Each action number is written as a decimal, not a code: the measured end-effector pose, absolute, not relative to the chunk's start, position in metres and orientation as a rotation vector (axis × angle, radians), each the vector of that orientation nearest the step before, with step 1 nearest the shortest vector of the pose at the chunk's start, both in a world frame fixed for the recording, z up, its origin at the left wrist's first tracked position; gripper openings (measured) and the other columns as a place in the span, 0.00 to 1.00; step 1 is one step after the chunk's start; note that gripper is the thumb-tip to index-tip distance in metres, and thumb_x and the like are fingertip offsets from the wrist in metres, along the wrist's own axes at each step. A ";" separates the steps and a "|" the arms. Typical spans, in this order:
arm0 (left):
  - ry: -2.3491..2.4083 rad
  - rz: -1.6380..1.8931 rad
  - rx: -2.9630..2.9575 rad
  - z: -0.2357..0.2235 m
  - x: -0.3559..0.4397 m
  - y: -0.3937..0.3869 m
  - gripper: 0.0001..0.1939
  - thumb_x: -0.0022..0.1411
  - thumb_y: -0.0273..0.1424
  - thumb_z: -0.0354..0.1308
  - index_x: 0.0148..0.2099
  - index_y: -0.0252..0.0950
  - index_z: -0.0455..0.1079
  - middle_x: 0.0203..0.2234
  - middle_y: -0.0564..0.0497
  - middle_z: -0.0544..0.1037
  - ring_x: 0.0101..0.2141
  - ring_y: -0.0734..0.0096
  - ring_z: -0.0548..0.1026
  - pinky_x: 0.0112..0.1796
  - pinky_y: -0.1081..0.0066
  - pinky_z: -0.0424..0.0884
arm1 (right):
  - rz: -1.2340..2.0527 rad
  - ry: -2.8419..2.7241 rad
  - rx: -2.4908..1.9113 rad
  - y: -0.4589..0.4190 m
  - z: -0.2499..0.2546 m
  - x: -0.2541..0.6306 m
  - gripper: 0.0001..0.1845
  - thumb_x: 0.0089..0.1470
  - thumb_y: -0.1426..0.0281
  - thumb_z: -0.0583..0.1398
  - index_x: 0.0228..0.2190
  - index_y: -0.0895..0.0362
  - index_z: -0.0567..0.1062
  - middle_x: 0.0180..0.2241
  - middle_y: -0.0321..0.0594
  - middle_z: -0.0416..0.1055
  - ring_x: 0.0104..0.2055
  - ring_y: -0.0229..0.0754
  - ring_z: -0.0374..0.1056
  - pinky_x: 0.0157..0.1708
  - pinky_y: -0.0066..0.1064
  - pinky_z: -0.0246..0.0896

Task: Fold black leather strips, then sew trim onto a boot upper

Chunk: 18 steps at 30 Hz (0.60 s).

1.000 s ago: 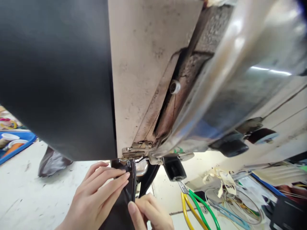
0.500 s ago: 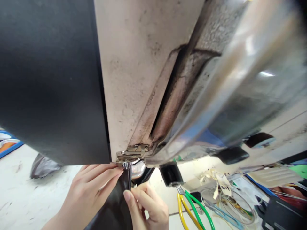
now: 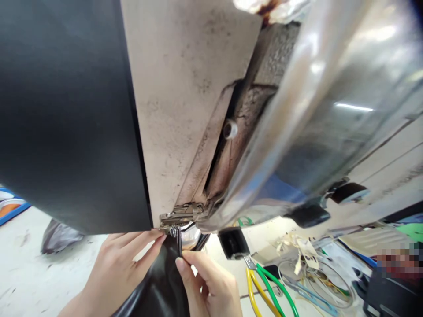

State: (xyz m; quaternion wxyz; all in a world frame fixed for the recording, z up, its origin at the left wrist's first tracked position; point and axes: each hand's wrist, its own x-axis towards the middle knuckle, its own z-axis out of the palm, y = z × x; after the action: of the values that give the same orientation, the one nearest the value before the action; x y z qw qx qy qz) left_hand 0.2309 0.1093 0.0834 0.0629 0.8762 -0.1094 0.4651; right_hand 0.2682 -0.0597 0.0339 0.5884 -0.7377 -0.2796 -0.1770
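A large machine head (image 3: 198,110) with a beige, grimy underside and a black panel fills the upper view. At its lower tip sits a small metal foot (image 3: 180,215). A dark glossy material (image 3: 161,286) lies under that foot. My left hand (image 3: 119,268) rests flat on the dark material with its fingers stretched toward the foot. My right hand (image 3: 208,284) pinches the material's folded edge just below the foot, thumb and fingers pressed together.
Pliers with green and yellow handles (image 3: 264,286) lie on the white worktable (image 3: 29,273) to the right, beside paper tags (image 3: 304,253) and coiled wire (image 3: 317,281). A dark crumpled scrap (image 3: 59,235) lies at the left. A blue tray edge (image 3: 13,209) shows at far left.
The view has shifted, so the machine sits further left in frame. My left fingers have slid up under the foot. My right hand has moved up closer to the foot.
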 end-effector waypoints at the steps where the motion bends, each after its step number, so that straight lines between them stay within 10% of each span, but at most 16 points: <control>1: -0.323 1.408 2.654 0.083 0.231 0.110 0.07 0.72 0.32 0.52 0.40 0.41 0.70 0.28 0.60 0.83 0.25 0.76 0.82 0.29 0.74 0.72 | -0.432 -0.628 -1.706 -0.058 0.031 0.266 0.18 0.67 0.62 0.56 0.26 0.54 0.76 0.21 0.33 0.65 0.18 0.33 0.54 0.19 0.30 0.43; 6: -0.309 1.422 2.618 0.081 0.230 0.112 0.06 0.71 0.33 0.53 0.42 0.41 0.71 0.30 0.58 0.84 0.27 0.72 0.82 0.29 0.75 0.73 | -0.453 -0.290 -1.547 -0.045 0.024 0.251 0.11 0.62 0.59 0.62 0.39 0.51 0.68 0.19 0.26 0.66 0.14 0.32 0.44 0.16 0.30 0.35; 13: -0.205 1.206 2.624 0.059 0.249 0.133 0.15 0.69 0.33 0.51 0.30 0.41 0.74 0.20 0.54 0.80 0.22 0.66 0.79 0.26 0.72 0.70 | -0.350 -0.299 -1.598 -0.039 0.042 0.257 0.15 0.63 0.59 0.58 0.31 0.50 0.58 0.17 0.23 0.61 0.16 0.32 0.48 0.18 0.27 0.39; 18: -0.128 0.975 2.596 0.066 0.261 0.140 0.25 0.73 0.39 0.41 0.34 0.42 0.78 0.26 0.52 0.81 0.28 0.63 0.79 0.29 0.71 0.73 | -0.447 -0.469 -1.697 -0.050 0.054 0.259 0.11 0.64 0.62 0.59 0.30 0.51 0.67 0.18 0.26 0.66 0.15 0.31 0.50 0.17 0.27 0.44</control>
State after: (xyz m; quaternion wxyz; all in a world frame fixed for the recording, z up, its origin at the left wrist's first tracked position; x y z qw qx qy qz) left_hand 0.2610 0.1397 0.0657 0.1817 0.9196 -0.0454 0.3453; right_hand 0.2593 -0.0500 0.0535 0.6152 -0.7365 -0.2035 -0.1941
